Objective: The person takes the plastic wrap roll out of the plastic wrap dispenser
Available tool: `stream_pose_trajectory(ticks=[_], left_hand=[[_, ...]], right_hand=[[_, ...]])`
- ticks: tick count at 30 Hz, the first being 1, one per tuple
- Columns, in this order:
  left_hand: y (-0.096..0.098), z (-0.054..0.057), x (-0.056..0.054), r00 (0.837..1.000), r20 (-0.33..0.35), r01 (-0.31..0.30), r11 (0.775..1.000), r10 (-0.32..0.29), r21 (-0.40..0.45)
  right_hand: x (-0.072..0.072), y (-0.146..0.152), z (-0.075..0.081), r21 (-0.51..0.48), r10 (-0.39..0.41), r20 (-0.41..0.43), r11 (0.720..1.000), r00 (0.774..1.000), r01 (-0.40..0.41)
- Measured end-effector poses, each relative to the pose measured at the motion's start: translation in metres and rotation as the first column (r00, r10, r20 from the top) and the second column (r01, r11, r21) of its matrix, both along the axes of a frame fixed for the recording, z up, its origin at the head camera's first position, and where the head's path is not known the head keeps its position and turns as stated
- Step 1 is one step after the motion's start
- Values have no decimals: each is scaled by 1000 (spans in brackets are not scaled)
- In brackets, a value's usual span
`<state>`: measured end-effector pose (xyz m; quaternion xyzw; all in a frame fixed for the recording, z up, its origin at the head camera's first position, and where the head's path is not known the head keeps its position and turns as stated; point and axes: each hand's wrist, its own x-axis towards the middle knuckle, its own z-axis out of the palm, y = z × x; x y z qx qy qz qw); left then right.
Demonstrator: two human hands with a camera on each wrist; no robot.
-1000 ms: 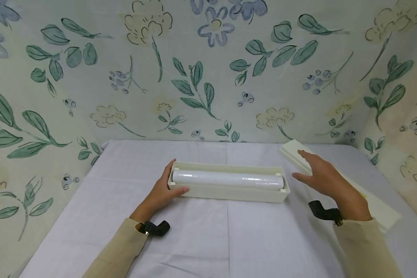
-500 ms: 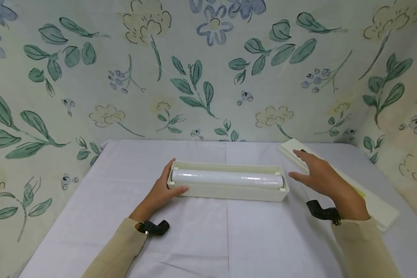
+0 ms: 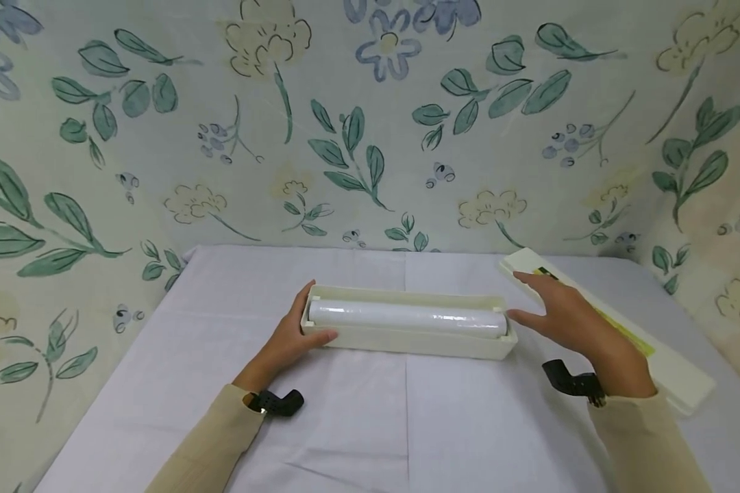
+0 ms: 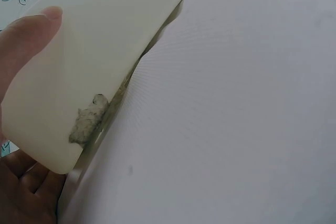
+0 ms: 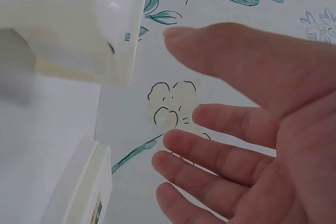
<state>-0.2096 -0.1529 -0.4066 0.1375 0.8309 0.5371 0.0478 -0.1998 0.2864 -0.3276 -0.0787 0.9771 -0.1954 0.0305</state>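
A long cream cling film dispenser [image 3: 407, 342] lies on the table with its top off. Inside it rests a glossy white roll of cling film [image 3: 407, 317]. My left hand [image 3: 286, 339] grips the dispenser's left end, thumb on the front wall and fingers behind the end. In the left wrist view, a ragged greyish patch [image 4: 89, 121] shows low on that wall. Just off the right end is my right hand [image 3: 561, 315], its fingers spread and nothing between them. The right wrist view shows its thumb and fingers apart, beside the dispenser's corner [image 5: 84, 66].
A long cream lid [image 3: 684, 383] with a yellow label lies slantwise at the right, partly behind the right hand. White cloth [image 3: 345, 424] with fold creases covers the table. A floral curtain [image 3: 271, 164] hangs behind and at both sides.
My right hand has moved a little to the left, closer to the dispenser's right end, uncovering more of the lid's yellow label. The left hand keeps its grip and the dispenser stays put.
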Motion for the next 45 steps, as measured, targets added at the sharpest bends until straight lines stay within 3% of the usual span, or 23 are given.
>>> stream_pose_trajectory(ticks=[9,18,35,38,45], left_hand=[[0,0,-2,1000,-5,1,1000,-1,6],[0,2,1,1000,-1,-2,1000,2,8],[-1,-3,2,1000,22,-1,1000,2,-9],[-3,-8,-2,1000,20,-3,1000,3,-12],[-7,-34,-20,1000,4,-18,1000,18,-3]], right_hand=[[2,-8,1,1,29,-90,1000,996,-29],[3,-15,-5,-17,72,-245,997,967,-79],[8,-29,-14,-28,139,-262,988,955,-152],[8,-31,-15,-29,137,-254,988,957,-149],[8,-36,-15,-22,165,-271,984,948,-178]])
